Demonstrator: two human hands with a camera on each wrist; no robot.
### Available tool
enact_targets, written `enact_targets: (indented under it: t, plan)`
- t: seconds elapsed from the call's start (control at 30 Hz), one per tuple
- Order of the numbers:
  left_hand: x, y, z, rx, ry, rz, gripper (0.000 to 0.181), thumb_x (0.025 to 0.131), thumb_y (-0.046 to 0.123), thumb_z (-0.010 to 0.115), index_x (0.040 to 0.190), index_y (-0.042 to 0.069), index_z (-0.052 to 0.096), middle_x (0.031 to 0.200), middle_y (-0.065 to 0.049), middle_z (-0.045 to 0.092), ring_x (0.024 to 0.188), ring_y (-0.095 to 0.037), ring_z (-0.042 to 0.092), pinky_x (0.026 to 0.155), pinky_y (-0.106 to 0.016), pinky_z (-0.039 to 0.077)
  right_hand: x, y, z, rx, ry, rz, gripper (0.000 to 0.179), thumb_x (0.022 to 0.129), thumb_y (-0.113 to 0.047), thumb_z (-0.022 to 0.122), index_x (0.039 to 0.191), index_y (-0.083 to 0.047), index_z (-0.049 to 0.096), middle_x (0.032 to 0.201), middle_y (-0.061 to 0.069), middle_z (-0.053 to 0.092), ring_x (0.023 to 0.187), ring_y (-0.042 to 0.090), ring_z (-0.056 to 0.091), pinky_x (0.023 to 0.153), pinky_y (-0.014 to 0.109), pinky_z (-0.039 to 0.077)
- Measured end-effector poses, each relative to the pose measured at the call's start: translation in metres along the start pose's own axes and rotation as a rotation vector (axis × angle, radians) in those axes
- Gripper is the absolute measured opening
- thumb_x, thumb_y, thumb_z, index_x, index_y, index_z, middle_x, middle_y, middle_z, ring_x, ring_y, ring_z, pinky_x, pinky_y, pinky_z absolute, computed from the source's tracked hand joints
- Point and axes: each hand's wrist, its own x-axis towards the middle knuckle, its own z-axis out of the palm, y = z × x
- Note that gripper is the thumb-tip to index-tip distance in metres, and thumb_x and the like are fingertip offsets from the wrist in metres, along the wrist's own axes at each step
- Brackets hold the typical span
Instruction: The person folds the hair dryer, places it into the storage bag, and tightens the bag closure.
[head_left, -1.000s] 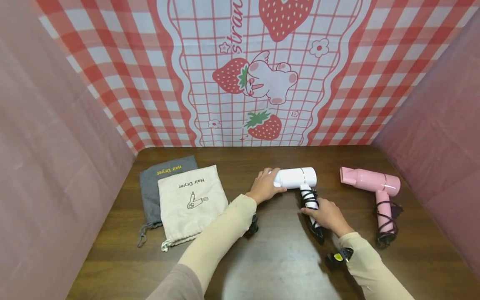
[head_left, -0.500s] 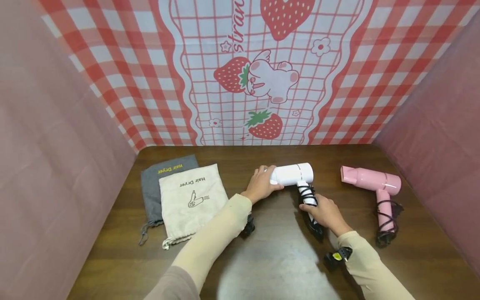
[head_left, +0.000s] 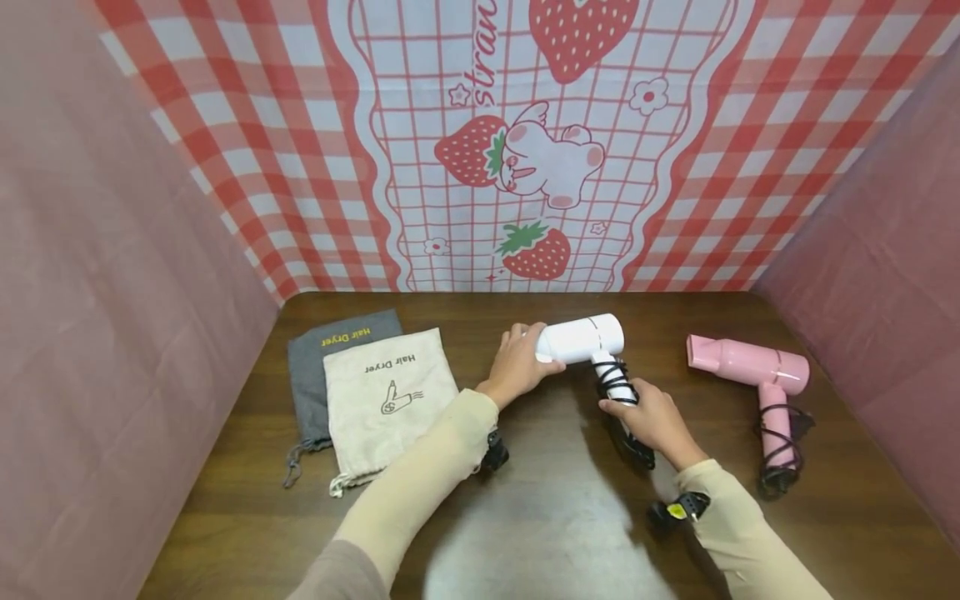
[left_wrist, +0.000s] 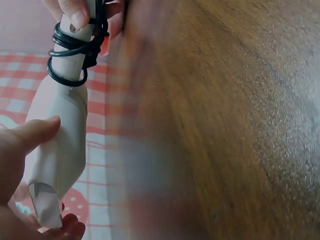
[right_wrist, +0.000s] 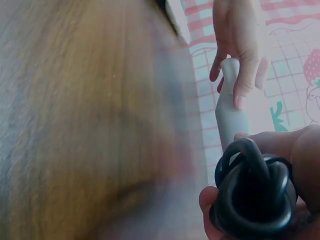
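Observation:
A white hair dryer [head_left: 577, 340] is held between both hands over the middle of the table, its black cord [left_wrist: 70, 47] wound round the handle. My left hand [head_left: 517, 364] grips the nozzle end of the barrel; in the left wrist view its thumb lies along the white body. The handle is in my right hand [head_left: 655, 421], fingers and thumb curled round it and the cord. Seen from the right wrist, the bundled cord end [right_wrist: 255, 195] fills the lower right. A gap shows between dryer and tabletop in both wrist views.
On the right lies a pink hair dryer [head_left: 750, 362] with its cord wrapped round the handle. To the left, a cream drawstring bag [head_left: 390, 400] overlaps a grey drawstring bag [head_left: 307, 392]. A checked strawberry cloth [head_left: 555, 167] hangs behind the wooden table [head_left: 540, 533].
Both hands have raised the white hair dryer and shifted it slightly to the left, tilting its barrel a little. The bags and pink dryer stay in place; the head view has shifted slightly.

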Motion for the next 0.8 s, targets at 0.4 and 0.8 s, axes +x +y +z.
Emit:
enact_targets:
  t: [0.4,0.8]
  plan:
    - [-0.018,-0.005,-0.021,-0.008,0.082,-0.054,0.073,0.077,0.043,0.079,0.138,0.014,0.050,0.128,-0.015,0.053,0.114,-0.029,0.051,0.093,-0.039,0.047,0.004,-0.019,-0.003,0.024,-0.007,-0.032,0.051,0.086,-0.035,0.072,0.113,0.006,0.059,0.090,0.019,0.067,0.075,0.026,0.061,0.064,0.036,0.046]
    - [-0.039,-0.009,-0.040,-0.037,0.159,-0.068,0.072,0.075,0.041,0.082,0.132,0.009,0.052,0.122,-0.016,0.054,0.108,-0.030,0.051,0.090,-0.040,0.046,0.007,-0.034,-0.003,0.027,-0.036,-0.062,0.055,0.085,-0.042,0.073,0.111,0.005,0.060,0.089,0.016,0.066,0.072,0.022,0.058,0.061,0.032,0.046]
